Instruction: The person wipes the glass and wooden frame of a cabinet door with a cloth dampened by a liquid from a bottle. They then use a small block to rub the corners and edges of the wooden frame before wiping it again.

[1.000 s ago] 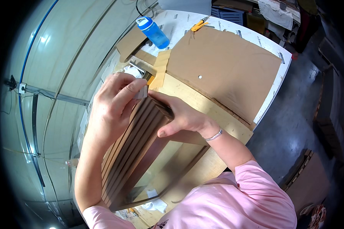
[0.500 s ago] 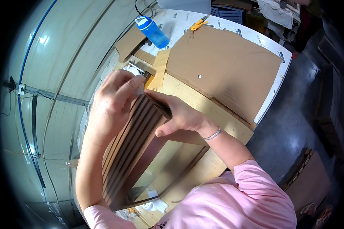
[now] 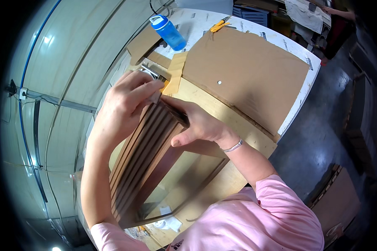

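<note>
A brown wooden frame with a ridged side and a clear pane stands tilted in front of me. My left hand is closed, thumb and fingers pinching a small pale sheet at the frame's far end. What the sheet is made of I cannot tell. Around the frame's far corner, my right hand keeps its grip, thumb on the near side and fingers over the far face. Partly hidden behind the left hand lies a white and metallic item.
A brown cardboard sheet covers much of the white worktable. Beyond the frame stand a blue bottle and a yellow-handled cutter. White crumpled paper lies near me. At the back right, another person's arm shows.
My left hand has shifted slightly right along the frame's end with the pale sheet. My right hand stays in place. The other person's arm has come further into view.
</note>
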The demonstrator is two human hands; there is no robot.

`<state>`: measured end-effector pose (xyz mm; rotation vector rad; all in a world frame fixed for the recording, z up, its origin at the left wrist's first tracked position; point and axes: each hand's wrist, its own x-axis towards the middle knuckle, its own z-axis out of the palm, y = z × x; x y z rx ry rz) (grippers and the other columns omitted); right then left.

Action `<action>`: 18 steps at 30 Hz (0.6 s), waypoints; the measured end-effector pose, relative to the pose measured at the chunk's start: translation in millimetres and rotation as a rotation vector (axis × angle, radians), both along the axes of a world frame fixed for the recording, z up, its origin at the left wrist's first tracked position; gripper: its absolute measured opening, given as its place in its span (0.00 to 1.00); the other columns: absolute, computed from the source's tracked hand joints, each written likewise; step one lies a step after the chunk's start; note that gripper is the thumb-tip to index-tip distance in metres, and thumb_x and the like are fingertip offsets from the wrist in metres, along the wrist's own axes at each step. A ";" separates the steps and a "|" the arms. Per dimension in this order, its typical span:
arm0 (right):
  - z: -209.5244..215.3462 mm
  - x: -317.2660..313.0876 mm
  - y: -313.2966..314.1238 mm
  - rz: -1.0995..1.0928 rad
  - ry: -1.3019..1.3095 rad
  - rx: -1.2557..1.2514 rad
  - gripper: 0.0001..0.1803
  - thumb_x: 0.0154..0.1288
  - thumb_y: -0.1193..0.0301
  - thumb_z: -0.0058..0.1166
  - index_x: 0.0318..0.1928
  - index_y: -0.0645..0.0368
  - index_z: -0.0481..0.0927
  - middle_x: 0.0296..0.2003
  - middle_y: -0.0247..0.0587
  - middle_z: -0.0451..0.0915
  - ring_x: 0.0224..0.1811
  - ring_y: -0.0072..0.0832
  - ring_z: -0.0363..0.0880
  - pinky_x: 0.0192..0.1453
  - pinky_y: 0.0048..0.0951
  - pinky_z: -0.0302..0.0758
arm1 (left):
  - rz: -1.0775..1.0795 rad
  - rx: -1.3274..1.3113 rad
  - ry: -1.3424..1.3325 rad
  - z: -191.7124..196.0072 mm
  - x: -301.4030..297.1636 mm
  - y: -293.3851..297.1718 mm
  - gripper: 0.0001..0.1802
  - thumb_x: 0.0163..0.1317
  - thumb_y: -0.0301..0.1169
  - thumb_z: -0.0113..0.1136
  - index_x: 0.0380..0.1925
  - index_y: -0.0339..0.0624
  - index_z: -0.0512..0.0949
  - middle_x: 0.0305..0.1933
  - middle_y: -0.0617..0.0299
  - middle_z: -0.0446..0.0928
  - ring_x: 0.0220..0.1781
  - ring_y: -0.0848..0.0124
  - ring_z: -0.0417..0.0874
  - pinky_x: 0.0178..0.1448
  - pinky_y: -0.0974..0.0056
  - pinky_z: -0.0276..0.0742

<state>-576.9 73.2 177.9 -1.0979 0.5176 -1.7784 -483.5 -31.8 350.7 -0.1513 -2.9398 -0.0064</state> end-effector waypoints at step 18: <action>9.2 0.8 5.0 0.025 -0.049 0.026 0.61 0.42 0.60 0.76 0.72 0.72 0.55 0.65 0.47 0.67 0.68 0.32 0.65 0.74 0.32 0.58 | 0.193 0.345 0.163 -2.2 5.1 -12.1 0.25 0.48 0.07 0.57 0.48 0.35 0.80 0.46 0.58 0.78 0.49 0.67 0.79 0.56 0.66 0.75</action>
